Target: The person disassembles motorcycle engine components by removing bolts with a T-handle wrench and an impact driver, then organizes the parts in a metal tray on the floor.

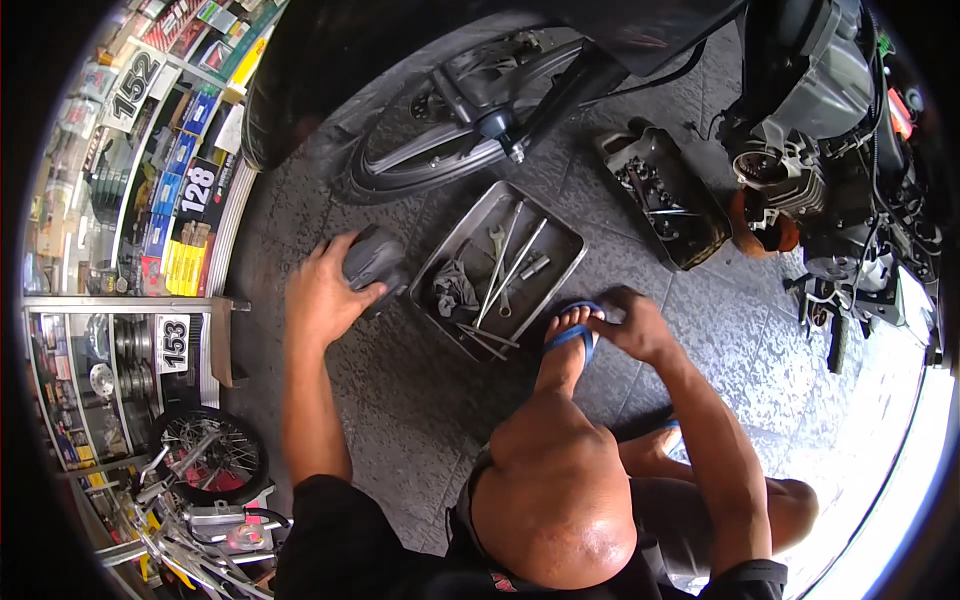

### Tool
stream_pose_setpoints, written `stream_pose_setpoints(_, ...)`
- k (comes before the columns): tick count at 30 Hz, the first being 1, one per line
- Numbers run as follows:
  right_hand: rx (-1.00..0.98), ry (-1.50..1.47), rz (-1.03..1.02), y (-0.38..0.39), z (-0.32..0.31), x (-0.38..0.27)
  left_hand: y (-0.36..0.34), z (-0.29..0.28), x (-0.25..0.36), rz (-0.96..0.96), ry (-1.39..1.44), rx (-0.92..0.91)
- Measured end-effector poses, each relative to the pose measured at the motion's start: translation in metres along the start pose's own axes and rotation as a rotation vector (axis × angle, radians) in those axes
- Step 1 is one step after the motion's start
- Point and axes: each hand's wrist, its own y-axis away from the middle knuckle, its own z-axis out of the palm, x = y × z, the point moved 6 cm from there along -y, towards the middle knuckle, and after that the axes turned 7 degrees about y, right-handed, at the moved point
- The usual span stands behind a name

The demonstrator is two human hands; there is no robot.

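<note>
My left hand grips a dark, rounded, ridged part just above the floor, thumb along its near side. What kind of part it is cannot be made out. Right of it lies a metal tray with a combination spanner, long metal rods, a small socket-like piece and a crumpled dark rag. My right hand hovers beside my foot in a blue flip-flop. Its fingers are bent and in shadow, the thumb stands apart, and nothing shows between them.
A motorcycle wheel stands beyond the tray. Far right, a dark bin holds small hardware beside an exposed engine. Stocked shelves line the left side, with a spoked wheel below them. Bright light falls at the lower right.
</note>
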Motion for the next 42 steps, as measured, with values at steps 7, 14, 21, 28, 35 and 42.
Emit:
stream_pose_setpoints(7, -0.064, -0.609, -0.280, -0.031, -0.039, -0.117, -0.041, 0.001, 0.138, 0.517, 1.014, -0.299)
stream_pose_setpoints(14, 0.201, -0.259, -0.017, 0.048, -0.080, -0.007, -0.075, 0.262, 0.089, 0.197, 0.296, -0.256)
stream_pose_setpoints(21, 0.323, -0.479, 0.376, 0.103, -0.089, 0.010, -0.053, 0.368, 0.074, 0.199, -0.010, -0.214)
stream_pose_setpoints(28, 0.407, -0.450, 0.291, 0.116, -0.101, -0.014, -0.034, 0.264, 0.152, 0.513, 0.784, -0.172)
stream_pose_setpoints(35, 0.426, -0.434, 0.152, 0.113, -0.099, -0.041, -0.018, 0.181, 0.199, 0.821, 0.817, -0.084)
stream_pose_setpoints(42, 0.394, -0.405, 0.158, 0.116, -0.095, -0.038, -0.015, 0.171, 0.213, 0.773, 0.702, -0.153)
